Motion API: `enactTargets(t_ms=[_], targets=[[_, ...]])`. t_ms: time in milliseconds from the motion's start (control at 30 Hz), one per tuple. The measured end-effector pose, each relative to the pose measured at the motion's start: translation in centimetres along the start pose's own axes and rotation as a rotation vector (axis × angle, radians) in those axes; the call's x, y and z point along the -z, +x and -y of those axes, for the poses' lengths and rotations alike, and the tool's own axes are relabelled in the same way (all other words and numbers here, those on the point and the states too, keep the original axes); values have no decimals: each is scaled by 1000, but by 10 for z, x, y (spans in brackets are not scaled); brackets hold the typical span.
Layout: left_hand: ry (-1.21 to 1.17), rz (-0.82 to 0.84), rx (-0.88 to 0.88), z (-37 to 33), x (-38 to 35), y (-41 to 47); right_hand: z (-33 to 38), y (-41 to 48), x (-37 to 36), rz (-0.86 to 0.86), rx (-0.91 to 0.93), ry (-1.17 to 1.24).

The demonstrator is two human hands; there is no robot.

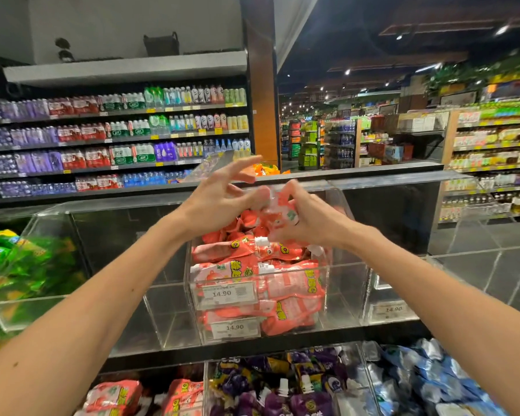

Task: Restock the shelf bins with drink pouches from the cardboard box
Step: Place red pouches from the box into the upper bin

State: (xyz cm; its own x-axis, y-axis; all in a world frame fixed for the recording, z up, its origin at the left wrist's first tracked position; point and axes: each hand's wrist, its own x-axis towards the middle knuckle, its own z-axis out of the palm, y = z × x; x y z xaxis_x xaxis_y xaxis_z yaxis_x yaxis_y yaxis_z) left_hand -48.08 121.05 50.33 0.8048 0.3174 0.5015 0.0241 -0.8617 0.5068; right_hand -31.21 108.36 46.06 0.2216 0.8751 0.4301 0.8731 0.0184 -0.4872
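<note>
Below fingers, bin heaped near rim. Fingers of right hand grip pouch; left hand spread, empty. Risk: released pouch slides off pile, over front.

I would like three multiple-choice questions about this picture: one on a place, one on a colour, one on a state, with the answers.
1. Where do the purple pouches lie?
A) one level below the pink pouches
B) on the floor
C) on the top shelf

2. What colour are the pouches in the clear bin under the hands?
A) green
B) blue
C) pink

3. How is the left hand?
A) fingers spread, holding nothing
B) gripping a bottle
C) a closed fist

Answers: 1 A, they show beneath the pink ones; 2 C, pink shows through its wall; 3 A, only the right hand grips a pink pouch.
</note>
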Motion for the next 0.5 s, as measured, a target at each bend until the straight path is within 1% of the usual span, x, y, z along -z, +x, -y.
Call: enactTargets(t_ms=[67,133,200,267,333,400,433,500], targets=[[102,74,-41,-2,-12,-4,2,4,1,114,44,-180],[156,107,27,8,-22,-10,-1,7,1,150,58,-336],[147,105,101,18,-32,-15,-8,7,-1,140,9,-349],[201,84,118,23,-44,-18,-18,5,-4,126,-44,-320],[315,70,92,23,-53,-18,-25,3,-6,118,-20,-347],[441,100,84,19,-57,-18,-24,-2,-6,149,11,-403],[499,117,77,19,-58,-17,-23,-5,-5,166,37,-480],[593,144,59,19,-58,-16,-23,-12,-6,158,113,-775]])
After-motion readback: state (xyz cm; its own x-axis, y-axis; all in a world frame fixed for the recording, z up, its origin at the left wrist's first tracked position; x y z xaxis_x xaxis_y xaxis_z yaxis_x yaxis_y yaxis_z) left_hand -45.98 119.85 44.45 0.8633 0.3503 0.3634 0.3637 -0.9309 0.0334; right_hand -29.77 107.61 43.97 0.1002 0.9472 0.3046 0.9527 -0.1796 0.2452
